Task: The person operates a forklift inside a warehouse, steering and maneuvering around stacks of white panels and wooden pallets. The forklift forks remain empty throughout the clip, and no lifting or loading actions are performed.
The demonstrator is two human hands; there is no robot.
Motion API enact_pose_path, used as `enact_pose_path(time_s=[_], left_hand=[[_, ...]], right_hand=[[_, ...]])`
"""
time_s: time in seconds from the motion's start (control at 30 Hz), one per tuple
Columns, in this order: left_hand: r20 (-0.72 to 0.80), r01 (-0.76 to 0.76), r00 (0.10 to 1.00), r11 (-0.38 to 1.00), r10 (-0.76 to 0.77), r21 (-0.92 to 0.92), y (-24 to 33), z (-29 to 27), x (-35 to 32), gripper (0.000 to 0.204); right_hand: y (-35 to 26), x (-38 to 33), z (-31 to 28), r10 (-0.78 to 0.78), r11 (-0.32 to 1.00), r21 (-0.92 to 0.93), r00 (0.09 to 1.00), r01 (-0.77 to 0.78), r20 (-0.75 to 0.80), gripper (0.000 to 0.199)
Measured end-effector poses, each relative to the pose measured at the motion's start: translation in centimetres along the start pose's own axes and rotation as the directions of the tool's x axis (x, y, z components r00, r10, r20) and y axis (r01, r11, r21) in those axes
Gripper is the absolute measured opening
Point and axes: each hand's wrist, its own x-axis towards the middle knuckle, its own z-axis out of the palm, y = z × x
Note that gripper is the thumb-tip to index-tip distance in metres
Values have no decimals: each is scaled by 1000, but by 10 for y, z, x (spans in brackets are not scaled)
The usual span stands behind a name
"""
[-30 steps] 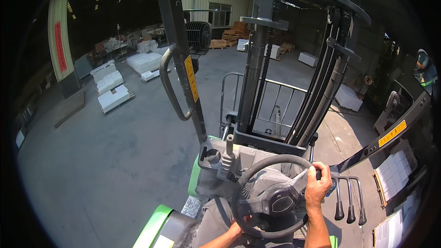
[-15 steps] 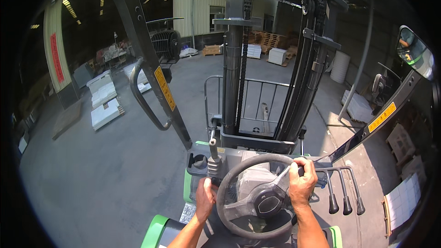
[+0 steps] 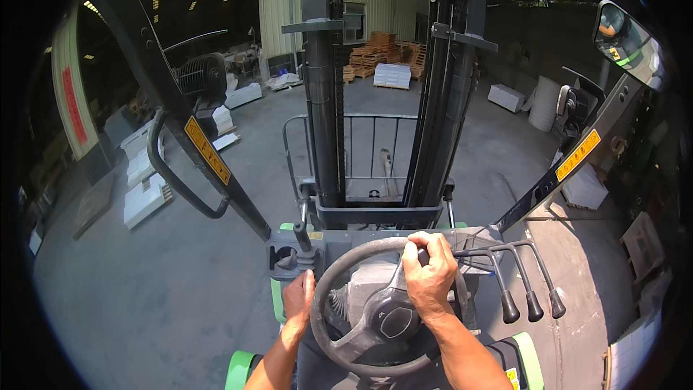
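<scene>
both hands grip: right hand (image 3: pixel 429 279) clasps the steering wheel (image 3: pixel 339 339), left hand (image 3: pixel 298 300) its left rim.

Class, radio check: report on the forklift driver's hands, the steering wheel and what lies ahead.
Right hand gripping top of steering wheel. Left hand at wheel's left rim, by small lever. Mast straight ahead; stacked pallets beyond.

Sunlit concrete warehouse floor (image 3: pixel 180 282)

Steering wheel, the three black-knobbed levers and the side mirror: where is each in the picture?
Steering wheel (image 3: pixel 339 343): head view, lower left rim.
Levers (image 3: pixel 532 312): head view, middle lever's knob.
Side mirror (image 3: pixel 625 37): head view, centre of the glass.
</scene>
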Motion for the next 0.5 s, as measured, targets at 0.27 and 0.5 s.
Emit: enact_pose_path(time_s=[0.27,0.5], left_hand=[[-45,18,999,999,-20,-28,7,13,2,46],[-80,-20,997,999,23,38,4,15,2,44]], right_hand=[[-5,13,16,-121,992,38,992,119,37,12],[-8,16,11,-141,989,58,988,138,57,14]])
